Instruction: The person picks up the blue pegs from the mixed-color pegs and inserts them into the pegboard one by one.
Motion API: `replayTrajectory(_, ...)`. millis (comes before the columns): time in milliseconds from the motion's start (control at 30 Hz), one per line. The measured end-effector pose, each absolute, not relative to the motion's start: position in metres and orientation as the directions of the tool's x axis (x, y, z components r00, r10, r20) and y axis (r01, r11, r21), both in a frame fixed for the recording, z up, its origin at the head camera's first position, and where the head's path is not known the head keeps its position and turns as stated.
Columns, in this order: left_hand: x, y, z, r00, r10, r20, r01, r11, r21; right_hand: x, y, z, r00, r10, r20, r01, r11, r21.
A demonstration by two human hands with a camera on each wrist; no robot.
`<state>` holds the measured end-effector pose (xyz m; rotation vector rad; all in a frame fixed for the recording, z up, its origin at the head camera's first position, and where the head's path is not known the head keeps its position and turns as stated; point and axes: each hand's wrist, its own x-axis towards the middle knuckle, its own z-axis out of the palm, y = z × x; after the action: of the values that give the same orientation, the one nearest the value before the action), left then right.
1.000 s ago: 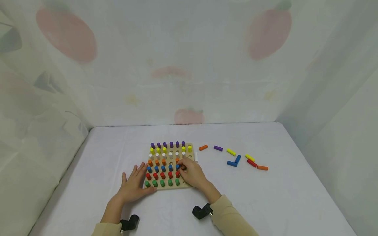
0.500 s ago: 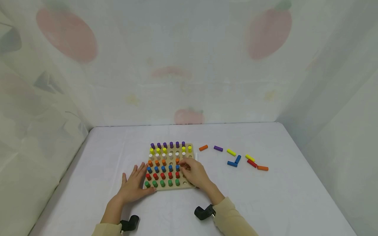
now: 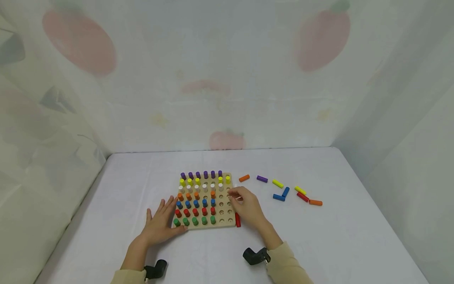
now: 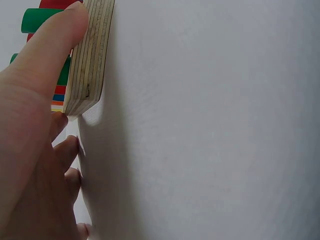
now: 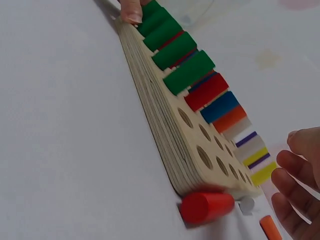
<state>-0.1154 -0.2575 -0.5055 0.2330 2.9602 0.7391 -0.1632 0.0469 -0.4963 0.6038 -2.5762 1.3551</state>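
A wooden pegboard (image 3: 217,224) lies on the table, with upright pegs in rows by colour: purple at the back, then yellow, white, orange, blue, red and green in front. My left hand (image 3: 159,225) rests at its left side, fingers spread; the left wrist view shows the thumb (image 4: 75,22) on the board's front edge beside a green peg (image 4: 37,21). Over the board's right edge hovers my right hand (image 3: 250,207), fingers loosely bent and holding nothing. Below that hand a red peg (image 3: 238,220) lies against the board's right side. Bare holes (image 5: 204,156) show in the rightmost columns.
Right of the board, loose pegs lie scattered: an orange peg (image 3: 244,178), a purple peg (image 3: 262,178), a yellow peg (image 3: 278,183), two blue ones and several more. A white peg (image 5: 246,205) lies close by the board's right side. Patterned curtains (image 3: 227,79) surround the white table.
My right hand has moved right, from beside the blue row's end to the board's right edge, uncovering bare holes and the red peg lying there. My left hand has stayed put.
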Motion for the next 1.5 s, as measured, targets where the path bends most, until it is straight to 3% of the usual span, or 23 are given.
replayTrajectory(333, -0.115, -0.258, -0.504, -0.985, 0.162, -0.063, 0.112, 0.872, 0.477, -0.163, 0.079, -0.494, -0.924, -0.187, 0.333, -0.377, 0.590, -0.714)
replayTrajectory(900, -0.115, -0.257, -0.500, -0.984, 0.161, -0.081, 0.103, 0.872, 0.478, -0.164, 0.137, -0.490, -0.906, -0.187, 0.380, -0.396, 0.690, -0.605)
replayTrajectory(1500, -0.116, -0.257, -0.502, -0.984, 0.158, -0.082, 0.101, 0.873, 0.477, -0.164, 0.167, -0.496, -0.962, -0.029, 0.270, -0.183, 0.805, -0.565)
